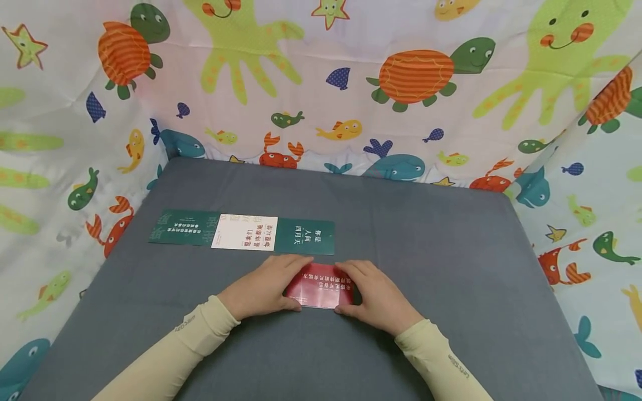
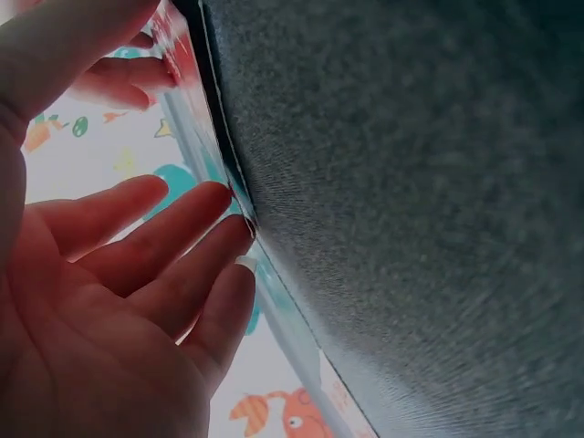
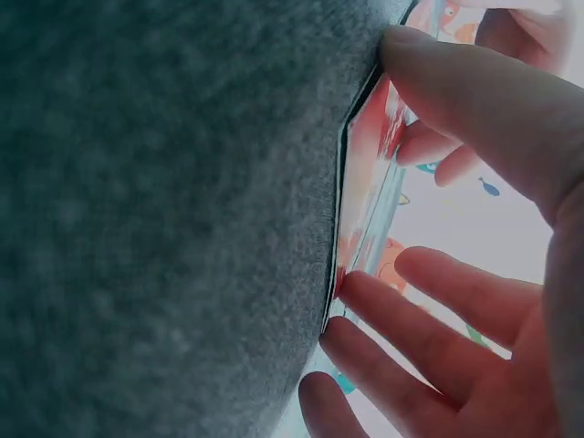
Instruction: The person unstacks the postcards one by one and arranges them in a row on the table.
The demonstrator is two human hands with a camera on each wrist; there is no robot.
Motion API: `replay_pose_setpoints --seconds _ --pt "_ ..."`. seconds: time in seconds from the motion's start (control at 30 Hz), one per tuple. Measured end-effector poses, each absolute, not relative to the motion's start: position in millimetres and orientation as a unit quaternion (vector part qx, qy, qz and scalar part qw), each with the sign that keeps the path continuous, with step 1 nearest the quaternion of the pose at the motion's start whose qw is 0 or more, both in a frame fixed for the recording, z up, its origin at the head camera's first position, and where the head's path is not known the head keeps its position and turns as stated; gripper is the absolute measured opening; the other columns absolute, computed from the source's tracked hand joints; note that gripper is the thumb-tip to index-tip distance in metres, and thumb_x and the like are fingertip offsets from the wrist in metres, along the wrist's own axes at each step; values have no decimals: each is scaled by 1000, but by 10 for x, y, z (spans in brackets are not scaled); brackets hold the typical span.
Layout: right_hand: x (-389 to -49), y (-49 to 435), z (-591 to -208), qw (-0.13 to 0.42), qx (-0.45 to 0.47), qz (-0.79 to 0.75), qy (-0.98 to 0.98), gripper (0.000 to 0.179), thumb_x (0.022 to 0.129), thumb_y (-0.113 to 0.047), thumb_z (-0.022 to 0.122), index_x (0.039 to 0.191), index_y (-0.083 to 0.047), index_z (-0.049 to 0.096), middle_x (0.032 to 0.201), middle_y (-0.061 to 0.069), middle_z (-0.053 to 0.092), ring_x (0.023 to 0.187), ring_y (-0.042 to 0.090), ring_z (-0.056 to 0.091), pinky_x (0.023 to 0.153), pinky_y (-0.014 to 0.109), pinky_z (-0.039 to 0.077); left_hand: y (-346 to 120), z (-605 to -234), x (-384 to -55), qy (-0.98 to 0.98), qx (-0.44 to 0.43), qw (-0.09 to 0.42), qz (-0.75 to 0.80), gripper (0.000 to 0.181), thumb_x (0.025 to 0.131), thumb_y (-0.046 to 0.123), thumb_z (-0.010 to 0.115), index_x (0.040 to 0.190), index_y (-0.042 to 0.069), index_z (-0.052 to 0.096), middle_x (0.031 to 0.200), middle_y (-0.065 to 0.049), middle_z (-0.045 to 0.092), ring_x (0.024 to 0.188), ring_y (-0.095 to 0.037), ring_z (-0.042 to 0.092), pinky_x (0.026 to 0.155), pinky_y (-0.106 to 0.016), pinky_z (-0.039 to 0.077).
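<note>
A glossy red rectangular card (image 1: 318, 296) bears white lettering, two dark-green rectangular cards (image 1: 305, 236) pale print. The fabric tabletop (image 1: 441, 262) is grey, the white cloth backdrop (image 1: 321, 64) patterned with multicoloured sea creatures (image 1: 416, 77).

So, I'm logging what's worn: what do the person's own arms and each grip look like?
The left sleeve and right sleeve are snug, pale yellow, each with small dark lettering. The left grip and right grip wear no gloves.
</note>
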State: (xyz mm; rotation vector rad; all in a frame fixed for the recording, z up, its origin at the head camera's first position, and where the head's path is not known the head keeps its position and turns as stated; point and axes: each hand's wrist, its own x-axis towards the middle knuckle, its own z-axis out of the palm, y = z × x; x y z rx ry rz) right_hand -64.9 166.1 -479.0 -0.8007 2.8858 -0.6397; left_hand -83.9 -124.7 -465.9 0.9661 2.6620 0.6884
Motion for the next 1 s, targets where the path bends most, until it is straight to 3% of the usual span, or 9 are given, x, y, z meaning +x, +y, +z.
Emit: replay_pose_setpoints --seconds 0.2,0.43,0.73,1.0 --pt "-639 1713 -4815 50 -265 -218 938 92 81 -47 95 157 -14 55 156 4 58 144 26 55 119 48 52 -1232 -4681 -849 907 324 127 236 98 84 40 94 163 10 45 161 -6 55 148 -28 52 124 -53 41" --pt "-669 1741 -4812 46 -270 -232 933 90 81 -46 95 156 -16 56 153 0 61 142 23 56 118 48 52 -1216 -4671 -882 908 320 119 241 99 81 40 95 162 9 47 158 -7 56 146 -28 52 122 -52 41" --pt "-716 1827 -4768 36 -270 -232 934 90 78 -45 97 154 -17 59 151 0 64 141 24 58 117 49 53 -1124 -4641 -963 907 324 122 241 101 78 40 97 162 12 48 151 -5 57 137 -23 52 113 -47 50" --pt "-962 2109 -4671 66 -240 -266 931 89 79 -39 97 155 -21 57 153 -1 61 142 24 55 113 49 56 -853 -4565 -1230 912 332 103 219 103 77 50 96 161 13 50 148 -5 58 136 -22 54 115 -48 44"
